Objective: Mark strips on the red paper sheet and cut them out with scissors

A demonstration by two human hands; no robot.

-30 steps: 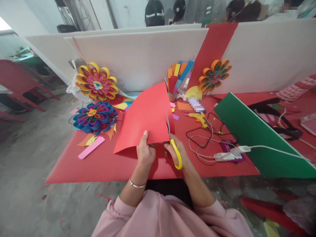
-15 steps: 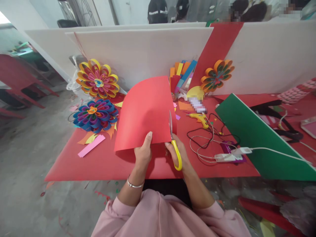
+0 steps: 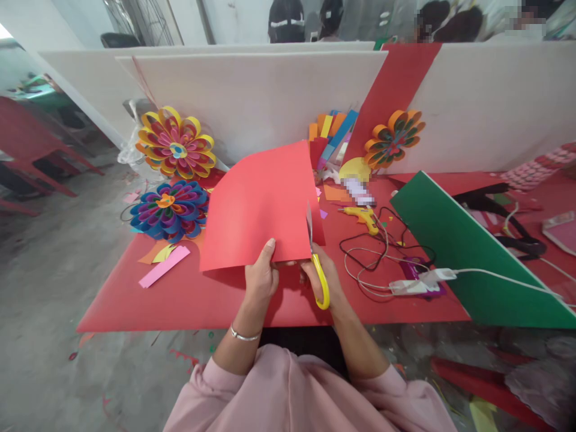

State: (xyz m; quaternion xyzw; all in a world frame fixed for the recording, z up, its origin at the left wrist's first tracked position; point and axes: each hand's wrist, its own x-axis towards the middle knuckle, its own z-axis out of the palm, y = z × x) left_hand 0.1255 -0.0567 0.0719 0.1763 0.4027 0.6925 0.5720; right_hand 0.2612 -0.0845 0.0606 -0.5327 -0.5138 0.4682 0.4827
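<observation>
A large sheet of red paper [image 3: 261, 204] is held up over the table, its far left corner curving down. My left hand [image 3: 263, 270] grips the sheet's near edge, thumb on top and fingers underneath, mostly hidden. In my right hand [image 3: 326, 273] is a pair of scissors [image 3: 321, 282] with yellow handles. Their blades point away from me and lie at the sheet's right side, where a narrow strip of red hangs beyond the blade. The lower blade is hidden by the paper.
Paper flowers [image 3: 175, 147] and a blue-purple one [image 3: 171, 210] stand at left, near a pink strip [image 3: 164, 267]. To the right lie a yellow glue gun [image 3: 362, 219], tangled cables, a power strip [image 3: 414, 285] and a green board [image 3: 477, 258]. White boards [image 3: 256, 102] stand behind.
The red sheet has flattened somewhat and its left side has shifted left and down. More of the strip shows right of the scissors. Both hands stay almost in place.
</observation>
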